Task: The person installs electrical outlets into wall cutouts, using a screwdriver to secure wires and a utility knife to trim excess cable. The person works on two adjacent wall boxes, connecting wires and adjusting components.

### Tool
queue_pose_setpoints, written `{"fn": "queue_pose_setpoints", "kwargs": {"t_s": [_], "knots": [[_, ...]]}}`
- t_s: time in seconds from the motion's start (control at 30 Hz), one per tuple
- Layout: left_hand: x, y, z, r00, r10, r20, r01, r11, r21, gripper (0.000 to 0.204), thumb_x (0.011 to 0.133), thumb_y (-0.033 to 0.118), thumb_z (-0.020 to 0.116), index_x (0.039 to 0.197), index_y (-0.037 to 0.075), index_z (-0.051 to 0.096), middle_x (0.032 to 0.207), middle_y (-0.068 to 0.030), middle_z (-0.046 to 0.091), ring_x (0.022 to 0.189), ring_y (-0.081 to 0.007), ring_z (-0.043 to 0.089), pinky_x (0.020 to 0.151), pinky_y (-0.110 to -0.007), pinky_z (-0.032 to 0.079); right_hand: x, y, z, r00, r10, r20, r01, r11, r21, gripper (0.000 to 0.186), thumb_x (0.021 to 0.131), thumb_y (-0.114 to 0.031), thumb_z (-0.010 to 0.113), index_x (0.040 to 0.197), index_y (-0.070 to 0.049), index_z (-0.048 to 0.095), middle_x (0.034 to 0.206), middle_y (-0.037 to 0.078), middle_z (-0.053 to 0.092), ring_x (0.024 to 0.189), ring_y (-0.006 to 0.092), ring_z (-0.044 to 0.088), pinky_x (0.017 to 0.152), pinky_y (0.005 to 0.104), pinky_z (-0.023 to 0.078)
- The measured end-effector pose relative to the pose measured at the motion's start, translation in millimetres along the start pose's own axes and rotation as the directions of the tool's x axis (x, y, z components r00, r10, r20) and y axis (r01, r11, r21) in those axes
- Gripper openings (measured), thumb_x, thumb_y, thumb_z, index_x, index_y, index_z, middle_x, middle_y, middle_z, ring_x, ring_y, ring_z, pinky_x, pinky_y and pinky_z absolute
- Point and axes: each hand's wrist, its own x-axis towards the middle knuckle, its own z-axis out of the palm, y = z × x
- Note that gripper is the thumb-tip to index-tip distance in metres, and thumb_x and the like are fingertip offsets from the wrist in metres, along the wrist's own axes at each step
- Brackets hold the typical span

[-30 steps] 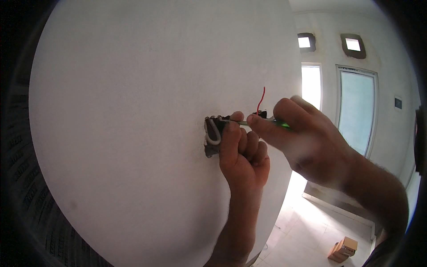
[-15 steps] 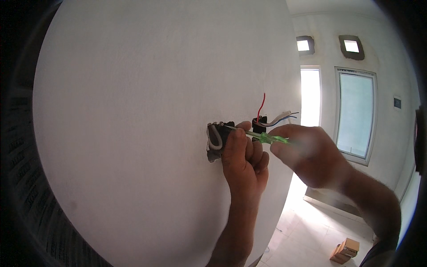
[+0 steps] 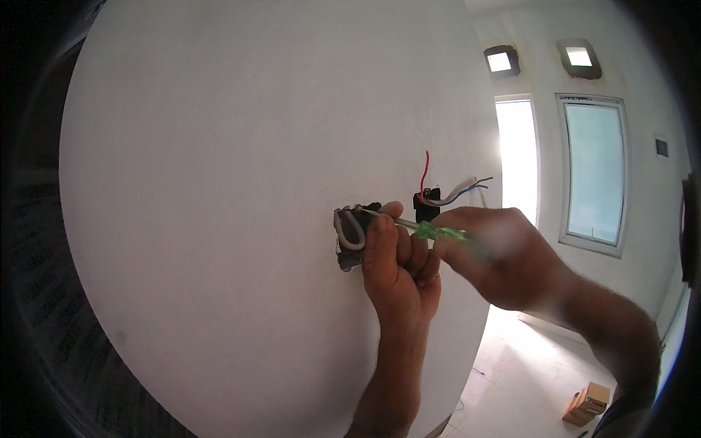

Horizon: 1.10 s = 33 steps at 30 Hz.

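Observation:
A recessed wall box (image 3: 349, 255) holds a looped grey cable (image 3: 356, 241) and small terminals along its top. My left hand (image 3: 398, 288) is closed at that box's right side, thumb up by the screwdriver's shaft; what it grips is hidden. In my right hand (image 3: 500, 259) is a green-handled screwdriver (image 3: 431, 231), its thin shaft reaching leftward to the top of the box. Just to the right, a second black opening (image 3: 426, 208) has a red wire (image 3: 425, 168) sticking up and blue and grey wires (image 3: 467, 190) bent toward the right.
The white wall (image 3: 234, 219) fills most of the view. Beyond its right edge are a bright doorway (image 3: 517, 153), a frosted window (image 3: 593, 171), two small square openings (image 3: 579, 60) and a tiled floor (image 3: 504, 365) with cardboard boxes (image 3: 584, 405).
My right hand has moved down from above, uncovering the screwdriver handle and the second opening's blue and grey wires. My left hand stays at the box.

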Motion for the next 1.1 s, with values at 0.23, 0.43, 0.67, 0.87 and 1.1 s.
{"fn": "queue_pose_setpoints", "kwargs": {"t_s": [0.23, 0.43, 0.67, 0.87, 1.1], "knots": [[2, 5, 3, 0.998, -0.049, -0.035, 0.047, 0.997, -0.066, 0.029, 0.108, 0.027, 0.052, 0.119, 0.002, 0.06, 0.058, 0.008, 0.029, 0.047, -0.0025, 0.023, 0.04, -0.023, 0.02, 19, -19, -14, 0.917, 0.352, 0.188, -0.388, 0.896, 0.217, 0.025, 0.102, -0.021, 0.056, 0.103, 0.003, 0.064, 0.075, 0.013, 0.064, 0.069, 0.0155, 0.065, 0.059, 0.0294, 0.053], [-1, -4, 18, 0.984, -0.007, -0.179, 0.006, 1.0, -0.007, 0.031, 0.107, 0.029, 0.054, 0.114, 0.0, 0.059, 0.059, 0.009, 0.026, 0.049, -0.0018, 0.02, 0.043, -0.023, 0.018, 4, -20, -2, 0.915, -0.361, 0.183, 0.36, 0.519, -0.776, 0.025, 0.101, -0.024, 0.06, 0.106, 0.0, 0.063, 0.078, 0.012, 0.066, 0.073, 0.0148, 0.068, 0.057, 0.0288, 0.054], [12, -4, 12, 0.997, 0.037, -0.061, -0.047, 0.986, -0.16, 0.03, 0.108, 0.026, 0.053, 0.112, -0.003, 0.059, 0.058, 0.0083, 0.028, 0.048, -0.0014, 0.02, 0.045, -0.022, 0.02, 24, -53, -33, 0.819, 0.53, 0.218, -0.541, 0.841, -0.01, 0.038, 0.104, -0.036, 0.056, 0.104, 0.002, 0.062, 0.074, 0.011, 0.064, 0.057, 0.0085, 0.061, 0.044, 0.0244, 0.047], [9, 1, 9, 0.997, 0.077, -0.02, -0.079, 0.984, -0.16, 0.029, 0.109, 0.025, 0.05, 0.113, -0.003, 0.059, 0.059, 0.0081, 0.028, 0.048, -0.0013, 0.019, 0.042, -0.023, 0.018, 24, -57, -15, 0.911, 0.325, 0.255, -0.312, 0.946, -0.091, 0.037, 0.106, -0.032, 0.05, 0.106, 0.002, 0.064, 0.073, 0.008, 0.061, 0.06, 0.0123, 0.058, 0.048, 0.0267, 0.045], [11, 11, 16, 0.996, 0.063, 0.058, -0.047, 0.97, -0.237, 0.028, 0.11, 0.025, 0.048, 0.115, -0.001, 0.058, 0.058, 0.009, 0.03, 0.047, -0.0002, 0.021, 0.041, -0.022, 0.018, 14, -52, -5, 0.964, -0.203, 0.175, 0.252, 0.467, -0.848, 0.04, 0.091, -0.008, 0.071, 0.127, 0.004, 0.058, 0.088, 0.016, 0.066, 0.068, 0.0195, 0.065, 0.062, 0.0345, 0.054]]}}
